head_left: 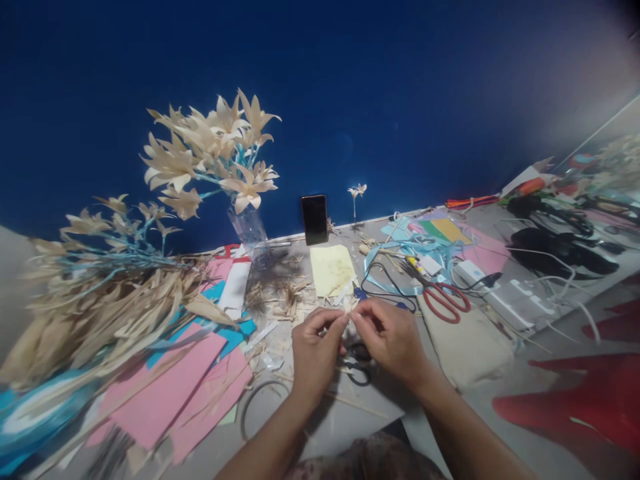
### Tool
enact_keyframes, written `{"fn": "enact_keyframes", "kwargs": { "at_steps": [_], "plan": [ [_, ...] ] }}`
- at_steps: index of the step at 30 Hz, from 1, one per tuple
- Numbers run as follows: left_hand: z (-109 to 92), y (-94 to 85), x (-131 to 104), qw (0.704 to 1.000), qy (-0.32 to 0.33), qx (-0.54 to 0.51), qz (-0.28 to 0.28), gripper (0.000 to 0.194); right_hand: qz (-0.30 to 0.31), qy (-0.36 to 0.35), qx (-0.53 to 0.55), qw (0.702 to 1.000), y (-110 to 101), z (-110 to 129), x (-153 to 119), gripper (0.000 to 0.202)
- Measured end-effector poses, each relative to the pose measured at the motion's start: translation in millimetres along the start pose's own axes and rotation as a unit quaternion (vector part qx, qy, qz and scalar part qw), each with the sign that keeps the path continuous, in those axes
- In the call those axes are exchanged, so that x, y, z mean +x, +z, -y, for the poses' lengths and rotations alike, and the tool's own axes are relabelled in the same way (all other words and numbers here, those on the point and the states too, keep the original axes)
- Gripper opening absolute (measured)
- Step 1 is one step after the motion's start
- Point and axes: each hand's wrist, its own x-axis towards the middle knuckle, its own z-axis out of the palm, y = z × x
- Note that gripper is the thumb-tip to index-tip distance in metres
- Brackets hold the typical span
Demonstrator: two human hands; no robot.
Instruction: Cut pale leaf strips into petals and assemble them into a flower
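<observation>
Close together over the middle of the table, my left hand (319, 343) and my right hand (389, 339) pinch a small pale piece of husk (349, 305) between their fingertips. Its lower part is mostly hidden by my fingers. Below the hands lie black-handled scissors (359, 375), partly covered. Just beyond the fingertips is a yellow paper sheet (332, 270). Dried husk scraps (283, 300) are scattered to the left of my left hand.
A clear vase (250, 233) holds pale husk flowers (210, 143) at back left. Pink sheets (165, 380) and dried husks (100, 313) cover the left. A phone (315, 220) leans on the wall. Red-handled scissors (447, 303), blue ribbon (400, 250) and a white power strip (520, 303) lie right.
</observation>
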Motion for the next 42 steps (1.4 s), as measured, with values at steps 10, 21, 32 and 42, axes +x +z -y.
{"fn": "enact_keyframes", "kwargs": {
  "at_steps": [10, 21, 32, 42],
  "plan": [
    [11, 3.5, 8, 0.946, -0.150, -0.276, 0.075, 0.031, -0.089, 0.011, 0.027, 0.996, 2, 0, -2, 0.009],
    [2, -9.6, 13, 0.947, -0.127, -0.279, 0.097, 0.034, 0.103, 0.060, 0.151, 0.981, 2, -8, 27, 0.013],
    [10, -27.6, 22, 0.993, -0.029, -0.111, 0.027, 0.027, -0.045, -0.002, 0.244, 0.969, 24, -9, 33, 0.007],
    [8, -26.9, 21, 0.996, 0.004, -0.085, 0.032, 0.015, -0.107, -0.185, 0.101, 0.972, 27, -12, 33, 0.017]
  ]
}}
